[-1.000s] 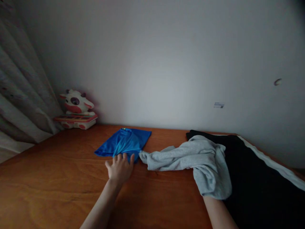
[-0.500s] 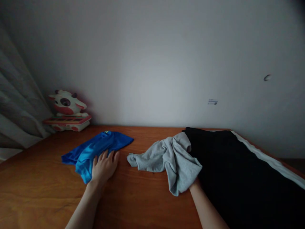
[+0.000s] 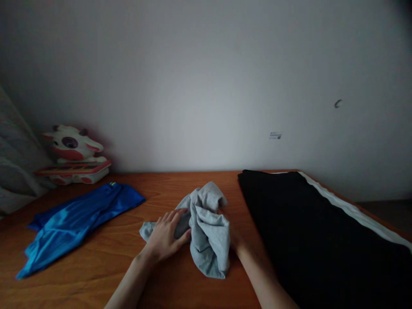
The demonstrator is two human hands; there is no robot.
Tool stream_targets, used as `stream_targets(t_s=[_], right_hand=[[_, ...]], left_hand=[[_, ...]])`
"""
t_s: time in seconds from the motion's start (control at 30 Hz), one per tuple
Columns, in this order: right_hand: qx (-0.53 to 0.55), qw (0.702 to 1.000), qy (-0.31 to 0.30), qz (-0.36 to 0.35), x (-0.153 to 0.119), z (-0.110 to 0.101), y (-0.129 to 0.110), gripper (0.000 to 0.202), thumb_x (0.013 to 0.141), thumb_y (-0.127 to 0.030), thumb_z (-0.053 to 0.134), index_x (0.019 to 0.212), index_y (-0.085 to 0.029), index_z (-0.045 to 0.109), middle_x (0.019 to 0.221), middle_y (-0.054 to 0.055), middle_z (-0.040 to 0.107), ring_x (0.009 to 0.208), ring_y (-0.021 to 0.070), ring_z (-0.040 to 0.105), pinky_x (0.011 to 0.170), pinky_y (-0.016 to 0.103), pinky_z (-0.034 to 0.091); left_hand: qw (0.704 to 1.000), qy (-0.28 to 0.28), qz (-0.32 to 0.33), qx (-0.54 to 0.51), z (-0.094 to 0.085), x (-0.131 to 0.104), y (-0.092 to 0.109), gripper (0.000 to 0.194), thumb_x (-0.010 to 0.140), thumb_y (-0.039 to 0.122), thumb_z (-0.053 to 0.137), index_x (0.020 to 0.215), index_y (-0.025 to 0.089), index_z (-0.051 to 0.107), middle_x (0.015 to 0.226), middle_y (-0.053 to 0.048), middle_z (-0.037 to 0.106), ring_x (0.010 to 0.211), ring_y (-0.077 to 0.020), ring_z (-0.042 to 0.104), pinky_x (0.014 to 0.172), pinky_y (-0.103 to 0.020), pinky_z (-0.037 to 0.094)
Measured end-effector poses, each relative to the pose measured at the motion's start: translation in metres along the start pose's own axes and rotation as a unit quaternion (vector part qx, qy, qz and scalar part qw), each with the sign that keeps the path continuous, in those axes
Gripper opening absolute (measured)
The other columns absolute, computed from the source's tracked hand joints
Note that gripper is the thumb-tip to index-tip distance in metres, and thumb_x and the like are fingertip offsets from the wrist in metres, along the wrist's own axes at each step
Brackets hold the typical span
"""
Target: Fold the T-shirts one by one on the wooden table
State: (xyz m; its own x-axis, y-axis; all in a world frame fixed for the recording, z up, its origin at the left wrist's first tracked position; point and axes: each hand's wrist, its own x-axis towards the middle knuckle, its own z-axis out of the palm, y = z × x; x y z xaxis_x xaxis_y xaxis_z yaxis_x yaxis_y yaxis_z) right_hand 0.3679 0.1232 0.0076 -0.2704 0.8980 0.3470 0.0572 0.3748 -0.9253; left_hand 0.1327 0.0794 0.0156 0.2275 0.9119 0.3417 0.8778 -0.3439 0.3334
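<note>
A crumpled light grey cloth garment [image 3: 210,236] lies bunched on the wooden table between my hands. My left hand [image 3: 165,236] rests flat on its left part, fingers stretched out and thumb apart. At the cloth's right side is my right hand [image 3: 234,238], its fingers mostly hidden behind the folds; it appears to grip the fabric. Left of my hands, a shiny blue garment [image 3: 74,219] is spread loosely with some wrinkles. Black fabric with a white stripe [image 3: 309,227] lies flat to the right, apart from the grey cloth.
A cow-shaped toy keyboard [image 3: 75,156] stands at the table's back left corner, beside a pale curtain [image 3: 19,159]. A grey wall [image 3: 193,86] rises behind the wooden table [image 3: 180,287], carrying a small label [image 3: 275,135] and a hook-like mark [image 3: 337,103].
The grey garment has moved left with my right hand, off the black fabric. My left hand has left the blue garment and come onto the grey one. The blue garment now lies more spread out.
</note>
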Motion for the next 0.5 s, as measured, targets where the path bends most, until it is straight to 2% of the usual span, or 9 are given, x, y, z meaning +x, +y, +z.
stream_targets(t_s=[0.03,0.1,0.17,0.23,0.27,0.33,0.43,0.5], right_hand=[[0.008,1.0,-0.021,-0.013,-0.001,0.001,-0.002,0.042,0.081,-0.038,0.075,0.121,-0.028,0.067,0.117,0.003,0.072,0.109,0.0271,0.066,0.103,0.043,0.051],[0.022,0.998,-0.049,-0.026,0.0,-0.001,-0.002,0.042,0.082,-0.037,0.072,0.122,-0.027,0.067,0.119,0.003,0.073,0.111,0.0279,0.066,0.103,0.042,0.049],[0.016,0.999,-0.032,-0.007,0.003,-0.007,0.002,0.037,0.081,-0.04,0.069,0.114,-0.024,0.071,0.112,0.005,0.075,0.106,0.0297,0.068,0.095,0.042,0.053],[-0.001,1.0,0.009,0.021,0.008,-0.017,0.01,0.036,0.079,-0.045,0.068,0.105,-0.02,0.073,0.102,0.007,0.077,0.099,0.0319,0.07,0.086,0.043,0.056],[-0.013,0.999,0.038,0.035,0.01,-0.023,0.015,0.037,0.079,-0.048,0.067,0.101,-0.019,0.074,0.098,0.008,0.078,0.096,0.0326,0.07,0.083,0.042,0.057],[-0.034,0.991,0.11,0.061,0.015,-0.036,0.024,0.041,0.078,-0.052,0.065,0.097,-0.017,0.073,0.093,0.01,0.078,0.092,0.0326,0.071,0.08,0.041,0.056],[-0.042,0.972,0.218,0.075,0.02,-0.051,0.035,0.054,0.079,-0.061,0.06,0.108,-0.016,0.067,0.105,0.014,0.075,0.097,0.0311,0.07,0.086,0.04,0.054],[-0.047,0.958,0.273,0.073,0.022,-0.056,0.038,0.064,0.081,-0.067,0.052,0.117,-0.015,0.062,0.114,0.017,0.071,0.103,0.0303,0.068,0.092,0.042,0.052]], left_hand=[[1.0,-0.006,-0.005,0.003,0.003,0.0,0.003,0.062,0.084,0.049,0.063,0.139,0.023,0.053,0.13,-0.013,0.066,0.119,-0.033,0.061,0.104,-0.048,0.047],[1.0,-0.003,-0.026,0.007,0.005,0.001,0.001,0.053,0.084,0.046,0.062,0.132,0.024,0.061,0.121,-0.012,0.069,0.112,-0.032,0.063,0.1,-0.046,0.049],[0.999,0.008,-0.038,0.008,0.005,0.002,-0.007,0.036,0.089,0.046,0.056,0.117,0.028,0.07,0.11,-0.009,0.071,0.103,-0.0286,0.066,0.095,-0.041,0.051],[0.998,0.032,-0.051,0.015,0.001,0.001,-0.017,0.031,0.092,0.047,0.05,0.105,0.031,0.073,0.101,-0.006,0.071,0.096,-0.0264,0.067,0.089,-0.038,0.052],[0.996,0.061,-0.066,0.021,-0.001,0.001,-0.021,0.031,0.092,0.048,0.049,0.103,0.031,0.073,0.098,-0.006,0.071,0.094,-0.0262,0.067,0.088,-0.038,0.052],[0.981,0.156,-0.112,0.033,-0.008,-0.001,-0.03,0.033,0.093,0.047,0.047,0.105,0.028,0.071,0.1,-0.007,0.068,0.096,-0.0272,0.065,0.09,-0.04,0.052],[0.938,0.297,-0.176,0.037,-0.018,-0.003,-0.035,0.038,0.093,0.047,0.043,0.11,0.023,0.067,0.11,-0.011,0.063,0.107,-0.0296,0.06,0.099,-0.045,0.048],[0.925,0.327,-0.194,0.01,-0.021,-0.002,-0.035,0.038,0.093,0.048,0.043,0.11,0.023,0.064,0.114,-0.012,0.061,0.114,-0.0302,0.056,0.104,-0.046,0.046]])
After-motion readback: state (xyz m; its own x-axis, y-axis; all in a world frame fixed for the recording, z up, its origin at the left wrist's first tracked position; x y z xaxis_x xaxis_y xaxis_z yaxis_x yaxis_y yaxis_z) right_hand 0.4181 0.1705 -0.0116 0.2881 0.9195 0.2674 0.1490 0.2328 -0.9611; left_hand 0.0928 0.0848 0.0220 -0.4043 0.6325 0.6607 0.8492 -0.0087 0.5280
